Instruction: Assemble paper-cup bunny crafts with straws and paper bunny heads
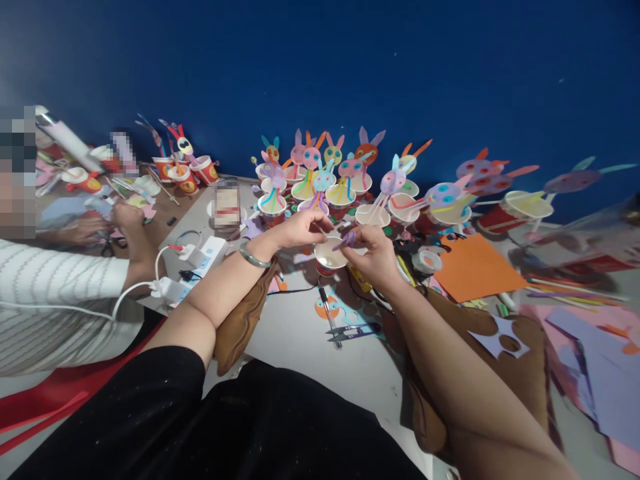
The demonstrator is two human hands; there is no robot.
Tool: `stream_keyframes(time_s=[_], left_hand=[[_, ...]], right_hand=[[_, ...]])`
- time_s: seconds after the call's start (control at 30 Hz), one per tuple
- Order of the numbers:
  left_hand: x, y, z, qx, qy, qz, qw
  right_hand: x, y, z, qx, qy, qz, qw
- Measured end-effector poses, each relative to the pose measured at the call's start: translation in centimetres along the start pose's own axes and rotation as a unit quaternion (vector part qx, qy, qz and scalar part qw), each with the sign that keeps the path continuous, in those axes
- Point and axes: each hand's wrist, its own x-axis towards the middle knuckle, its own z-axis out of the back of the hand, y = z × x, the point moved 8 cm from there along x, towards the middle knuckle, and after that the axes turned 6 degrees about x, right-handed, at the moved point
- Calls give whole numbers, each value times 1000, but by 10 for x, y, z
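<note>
A paper cup [331, 263] with a pale inside and a red outer wall stands upright on the table in front of me. My right hand [371, 257] is closed in a pinch at the cup's right rim, on a small purple piece [349, 240] whose exact kind I cannot make out. From the left, my left hand [303, 229] reaches over the cup's far left rim, its fingers curved and apart with nothing visible in them. Nearer to me lie small thread snips [353, 332], a pen [326, 303] and an orange paper disc [326, 307].
Several cups with paper rabbit heads [323, 175] line the blue wall. Orange paper [477, 268] and a brown cushion [505, 373] lie right. A power strip [207, 259] with cables sits left. Beyond it, another person's hands [125, 217] work with scissors [111, 243].
</note>
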Motion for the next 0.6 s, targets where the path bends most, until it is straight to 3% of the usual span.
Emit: stream_keyframes(time_s=[0.1,0.3,0.6], left_hand=[[-2,3,-7,55,57,36,996],[-5,-4,-2,80,37,50,995],[-9,7,-8,57,76,110,989]], right_hand=[[-1,3,0,0,0,14,1000],[-3,3,-6,-18,22,31,999],[-2,7,-11,-54,51,62,995]])
